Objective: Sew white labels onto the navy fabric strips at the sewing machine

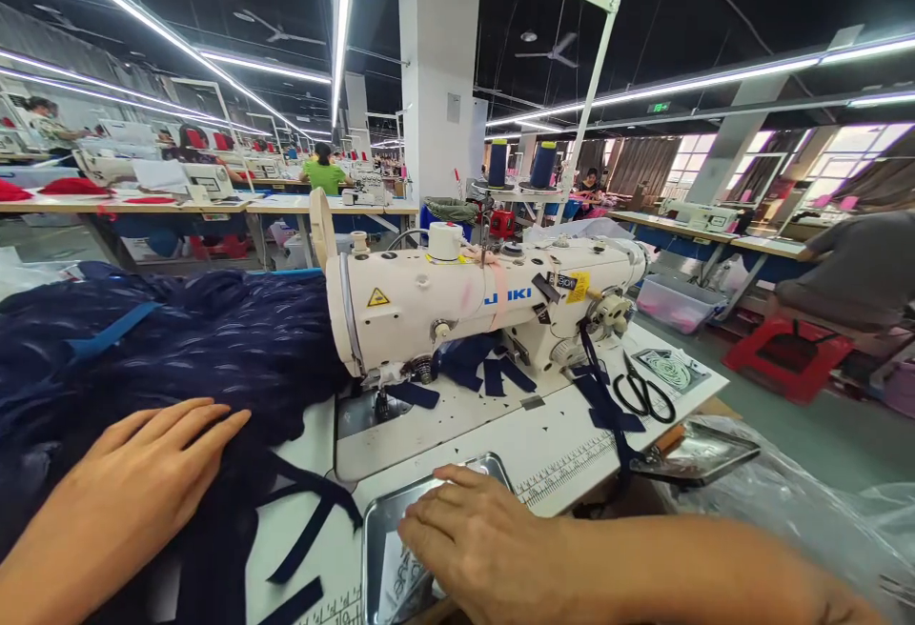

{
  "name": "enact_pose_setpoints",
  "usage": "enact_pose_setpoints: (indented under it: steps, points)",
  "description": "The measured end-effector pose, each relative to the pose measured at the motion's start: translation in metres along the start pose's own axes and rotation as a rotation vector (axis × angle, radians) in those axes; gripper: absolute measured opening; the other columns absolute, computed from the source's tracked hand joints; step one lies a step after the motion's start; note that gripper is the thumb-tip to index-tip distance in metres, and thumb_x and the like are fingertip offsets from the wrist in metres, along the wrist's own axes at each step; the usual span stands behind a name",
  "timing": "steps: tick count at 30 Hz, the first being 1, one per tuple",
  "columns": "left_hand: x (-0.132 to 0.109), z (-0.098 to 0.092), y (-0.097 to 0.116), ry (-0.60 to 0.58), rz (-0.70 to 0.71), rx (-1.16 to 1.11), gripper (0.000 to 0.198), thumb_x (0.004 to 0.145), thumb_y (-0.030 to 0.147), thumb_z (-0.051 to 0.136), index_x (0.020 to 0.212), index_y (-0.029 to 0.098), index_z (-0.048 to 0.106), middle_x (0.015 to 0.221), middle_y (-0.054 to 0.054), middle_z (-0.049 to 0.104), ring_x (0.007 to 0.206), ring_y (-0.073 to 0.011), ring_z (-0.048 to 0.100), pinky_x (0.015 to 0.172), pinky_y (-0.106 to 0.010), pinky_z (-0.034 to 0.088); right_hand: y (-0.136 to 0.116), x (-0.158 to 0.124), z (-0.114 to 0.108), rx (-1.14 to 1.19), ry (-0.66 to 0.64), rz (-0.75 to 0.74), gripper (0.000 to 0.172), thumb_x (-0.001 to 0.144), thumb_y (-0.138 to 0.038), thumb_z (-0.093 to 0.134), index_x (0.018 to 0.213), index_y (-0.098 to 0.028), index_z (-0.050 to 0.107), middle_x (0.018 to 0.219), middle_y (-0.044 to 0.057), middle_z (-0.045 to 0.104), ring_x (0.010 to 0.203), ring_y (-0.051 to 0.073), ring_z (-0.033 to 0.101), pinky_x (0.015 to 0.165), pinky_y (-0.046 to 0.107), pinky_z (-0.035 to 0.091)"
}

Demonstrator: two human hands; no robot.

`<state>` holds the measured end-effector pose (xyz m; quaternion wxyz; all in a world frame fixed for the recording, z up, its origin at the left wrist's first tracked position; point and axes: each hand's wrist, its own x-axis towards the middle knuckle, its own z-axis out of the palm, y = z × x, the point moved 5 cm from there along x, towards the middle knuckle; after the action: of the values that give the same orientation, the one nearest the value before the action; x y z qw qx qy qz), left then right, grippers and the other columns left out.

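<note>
My left hand (153, 473) lies on a heap of navy fabric (178, 349), its fingers stretched out and almost flat. My right hand (478, 534) reaches over a shallow metal tray (493, 468), its fingers loosely bent and slightly apart above printed white labels (400, 577). The undersides of those fingers are hidden. Ahead stands a white sewing machine (421, 311), its presser foot (382, 406) above the needle plate. A short navy strip (415, 394) lies beside the foot. More navy strips (307, 534) lie between my hands on the table.
Black-handled scissors (643, 396) and a small dish with a pale green coil (668, 370) lie at the table's right end. A second metal tray (704, 453) sits by clear plastic (801, 511). Navy thread cones (541, 168) stand behind. A seated person (858, 263) is at right.
</note>
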<state>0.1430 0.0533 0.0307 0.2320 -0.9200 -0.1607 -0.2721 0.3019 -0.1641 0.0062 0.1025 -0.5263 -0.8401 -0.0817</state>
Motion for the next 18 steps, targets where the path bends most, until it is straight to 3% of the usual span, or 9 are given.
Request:
enact_pose_setpoints:
  steps: [4, 6, 10, 11, 13, 15, 18]
  points:
    - [0.0, -0.002, 0.016, -0.029, 0.111, -0.066, 0.024, 0.074, 0.028, 0.032, 0.074, 0.025, 0.056, 0.08, 0.001, 0.062, 0.081, -0.0219, 0.054, 0.083, -0.043, 0.036, 0.002, 0.01, 0.005, 0.056, -0.015, 0.008, 0.018, 0.075, -0.015, 0.042, 0.09, -0.014, 0.052, 0.077, 0.005, 0.06, 0.069, 0.016, 0.052, 0.078, 0.028, 0.039]
    - [-0.006, -0.007, 0.029, -0.121, 0.183, -0.091, 0.024, 0.072, 0.017, 0.034, 0.073, 0.026, 0.056, 0.085, 0.001, 0.064, 0.084, -0.0206, 0.055, 0.088, -0.042, 0.034, 0.007, 0.014, 0.007, 0.143, -0.009, 0.067, 0.019, 0.078, -0.013, 0.04, 0.091, -0.016, 0.053, 0.076, 0.004, 0.061, 0.068, 0.016, 0.054, 0.074, 0.027, 0.041]
    - [-0.024, -0.028, 0.05, -0.251, 0.175, -0.08, 0.03, 0.075, 0.004, 0.032, 0.071, 0.021, 0.056, 0.088, -0.003, 0.064, 0.096, -0.0179, 0.053, 0.098, -0.039, 0.027, 0.028, 0.026, 0.022, 0.372, 0.062, 0.234, 0.025, 0.086, -0.017, 0.035, 0.103, -0.021, 0.053, 0.097, 0.008, 0.062, 0.088, 0.017, 0.057, 0.076, 0.029, 0.045]
    - [-0.029, -0.034, 0.055, -0.267, 0.176, -0.097, 0.029, 0.077, 0.004, 0.033, 0.069, 0.02, 0.055, 0.083, -0.002, 0.063, 0.094, -0.0169, 0.054, 0.098, -0.038, 0.027, 0.03, 0.034, 0.03, 0.399, 0.039, 0.202, 0.025, 0.085, -0.019, 0.038, 0.107, -0.021, 0.051, 0.101, 0.009, 0.061, 0.091, 0.018, 0.057, 0.074, 0.03, 0.046]
    - [-0.037, -0.044, 0.062, -0.289, 0.168, -0.124, 0.028, 0.079, 0.004, 0.033, 0.064, 0.019, 0.051, 0.069, -0.001, 0.06, 0.075, -0.0146, 0.055, 0.09, -0.034, 0.035, 0.034, 0.055, 0.048, 0.421, 0.0, 0.181, 0.028, 0.086, -0.023, 0.04, 0.113, -0.02, 0.047, 0.109, 0.011, 0.058, 0.098, 0.019, 0.055, 0.076, 0.032, 0.047]
    - [-0.044, -0.054, 0.07, -0.28, 0.142, -0.144, 0.029, 0.079, 0.002, 0.031, 0.06, 0.018, 0.047, 0.059, 0.0, 0.054, 0.056, -0.013, 0.05, 0.072, -0.029, 0.042, 0.032, 0.083, 0.064, 0.42, -0.026, 0.168, 0.031, 0.087, -0.024, 0.039, 0.118, -0.019, 0.042, 0.114, 0.011, 0.056, 0.102, 0.018, 0.053, 0.076, 0.031, 0.048]
    - [-0.053, -0.059, 0.081, -0.238, 0.043, -0.214, 0.031, 0.073, 0.0, 0.03, 0.058, 0.02, 0.048, 0.053, 0.001, 0.052, 0.049, -0.0129, 0.046, 0.054, -0.026, 0.04, 0.019, 0.13, 0.071, 0.389, 0.007, 0.177, 0.037, 0.089, -0.027, 0.036, 0.124, -0.016, 0.032, 0.119, 0.012, 0.052, 0.106, 0.016, 0.051, 0.076, 0.028, 0.048]
